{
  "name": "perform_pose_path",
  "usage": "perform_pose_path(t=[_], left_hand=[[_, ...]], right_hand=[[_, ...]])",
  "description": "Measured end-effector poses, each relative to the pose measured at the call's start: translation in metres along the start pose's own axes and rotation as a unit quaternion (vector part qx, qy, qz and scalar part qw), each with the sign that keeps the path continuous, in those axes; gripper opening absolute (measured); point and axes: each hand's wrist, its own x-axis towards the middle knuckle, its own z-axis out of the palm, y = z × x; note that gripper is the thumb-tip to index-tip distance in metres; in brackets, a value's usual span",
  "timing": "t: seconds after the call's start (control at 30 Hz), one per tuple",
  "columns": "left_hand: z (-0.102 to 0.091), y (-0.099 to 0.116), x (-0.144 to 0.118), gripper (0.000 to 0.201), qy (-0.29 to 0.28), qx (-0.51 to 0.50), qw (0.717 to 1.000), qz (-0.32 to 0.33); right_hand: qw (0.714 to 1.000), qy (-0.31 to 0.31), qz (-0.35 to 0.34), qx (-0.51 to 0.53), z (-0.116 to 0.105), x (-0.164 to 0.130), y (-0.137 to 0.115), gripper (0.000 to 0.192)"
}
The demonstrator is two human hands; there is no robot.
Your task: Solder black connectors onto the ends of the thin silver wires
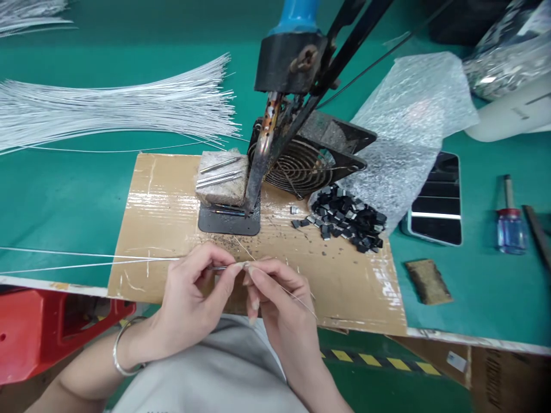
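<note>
Over the flat brown cardboard sheet (353, 287), the left hand (196, 295) clasped thin white wires (144, 260), fingertips meeting the right hand (282, 301), which pinched a fine pale strand (306, 308); seemingly wire-end handling, next needing steadiness.

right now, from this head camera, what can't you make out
Head view: exactly what meets between the left hand and right hand, hidden by fingertips.
Head view: where the white strands lead, cut off by the left edge.
Head view: the top of the blue handle, cut off by the upper edge.
Head view: the mark on the white container, too small and blurred.
</note>
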Motion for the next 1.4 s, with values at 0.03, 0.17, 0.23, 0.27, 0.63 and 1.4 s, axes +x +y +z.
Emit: perform_pose_path(t=[0.03, 0.17, 0.23, 0.27, 0.63, 1.4], left_hand=[[0.001, 0.0, 0.0, 0.011, 0.0, -0.004, 1.0, -0.003], [0.002, -0.001, -0.001, 0.01, 0.0, -0.012, 1.0, -0.018], [0.002, -0.001, -0.002, 0.011, 0.001, -0.019, 1.0, -0.025], [0.003, -0.001, -0.002, 0.011, -0.001, -0.025, 0.999, -0.03], [-0.015, -0.009, 0.009, 0.012, -0.027, 0.006, 0.998, -0.064], [-0.024, 0.005, 0.029, 0.012, -0.081, -0.026, 0.995, -0.061]], right_hand=[[1.0, 0.002, -0.004, 0.002, 0.0, 0.0, 0.001, 0.009], [1.0, 0.005, -0.015, 0.003, 0.003, -0.001, 0.003, 0.007], [1.0, 0.005, -0.02, 0.0, 0.004, -0.002, 0.005, 0.007], [1.0, 0.004, -0.022, -0.003, 0.004, -0.002, 0.006, 0.006], [0.674, 0.063, -0.405, -0.614, -0.045, 0.021, -0.047, 0.019], [0.459, 0.087, -0.434, -0.77, -0.052, 0.042, -0.049, 0.009]])
